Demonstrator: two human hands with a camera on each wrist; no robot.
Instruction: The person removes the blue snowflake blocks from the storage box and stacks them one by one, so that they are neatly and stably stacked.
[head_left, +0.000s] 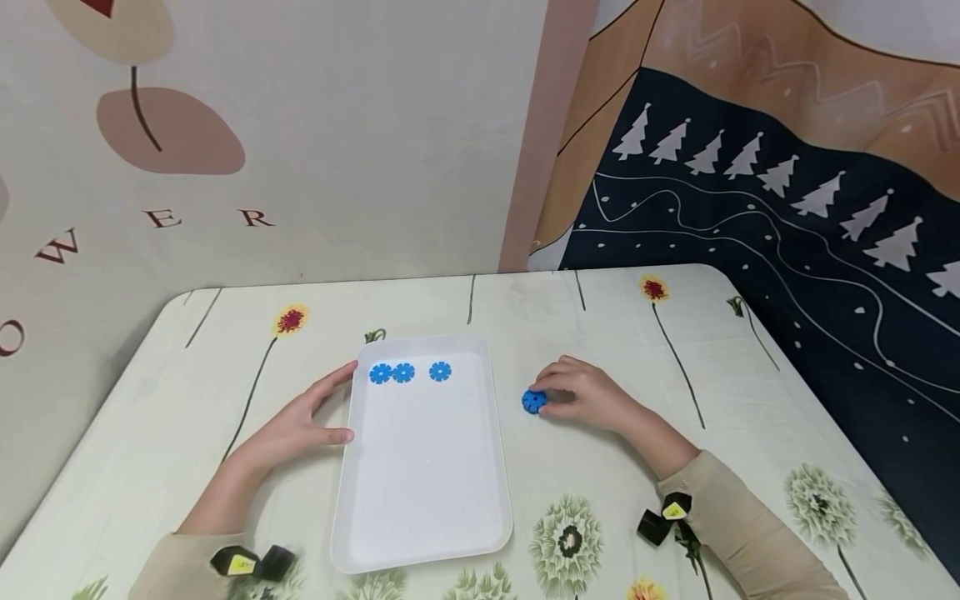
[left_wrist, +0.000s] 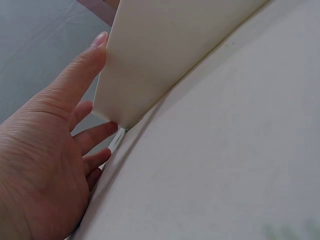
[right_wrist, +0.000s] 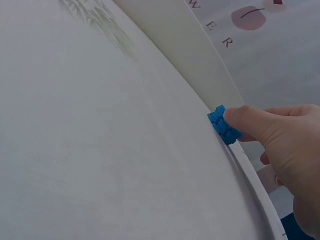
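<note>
A white rectangular tray (head_left: 420,475) lies on the table before me. Along its far end are blue notched discs: a touching pair (head_left: 403,372) at the left and a single disc (head_left: 440,372) a little to the right. My left hand (head_left: 296,425) rests against the tray's left side with thumb and fingers spread, also seen along the tray wall (left_wrist: 150,55) in the left wrist view. Right of the tray, my right hand (head_left: 588,396) pinches a small stack of blue notched discs (right_wrist: 223,126) between thumb and fingers, close over the cloth.
A pale cloth (head_left: 420,308) with printed flowers and dandelions covers the table. Behind it stands a light wall (head_left: 375,150) with printed letters, and a dark patterned hanging (head_left: 675,208) borders the right side. Black devices sit on both wrists.
</note>
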